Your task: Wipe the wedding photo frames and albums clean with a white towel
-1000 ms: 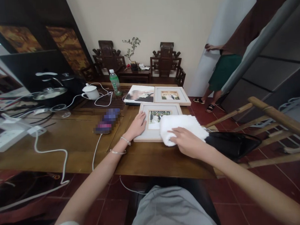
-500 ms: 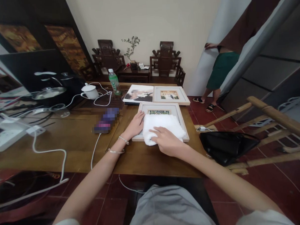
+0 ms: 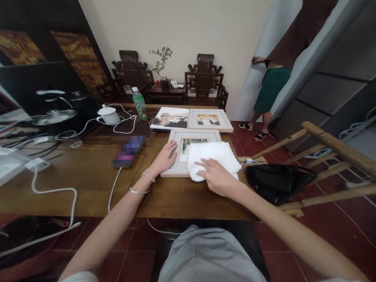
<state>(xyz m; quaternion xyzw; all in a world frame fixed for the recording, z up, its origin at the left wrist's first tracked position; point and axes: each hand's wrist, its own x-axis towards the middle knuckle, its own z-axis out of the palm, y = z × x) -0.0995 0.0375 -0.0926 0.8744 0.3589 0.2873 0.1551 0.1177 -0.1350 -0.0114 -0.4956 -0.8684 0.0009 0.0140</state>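
Observation:
My left hand (image 3: 165,156) lies along the left edge of a light wooden picture frame (image 3: 174,169), its fingers stretched out flat over the rim. A folded white towel (image 3: 214,151) covers the right part of that frame and hangs past its right edge. My right hand (image 3: 216,173) holds the towel from the near side, thumb under the fold and fingers on top. Part of the photo (image 3: 184,144) shows to the left of the towel. Behind stand a second framed photo (image 3: 208,119) and a photo panel (image 3: 171,117), lying side by side.
To the left lie a phone (image 3: 128,152) with a cable, a white lidded cup (image 3: 108,115), a green bottle (image 3: 140,103), a plastic cup (image 3: 70,139) and a power strip (image 3: 5,164). A black bag (image 3: 278,182) rests on a wooden chair (image 3: 336,148) at right. Another person (image 3: 275,84) stands beyond.
My right hand and the towel have moved right across the frame, uncovering more of the photo. My left hand stays on the frame's left edge. The view has shifted slightly.

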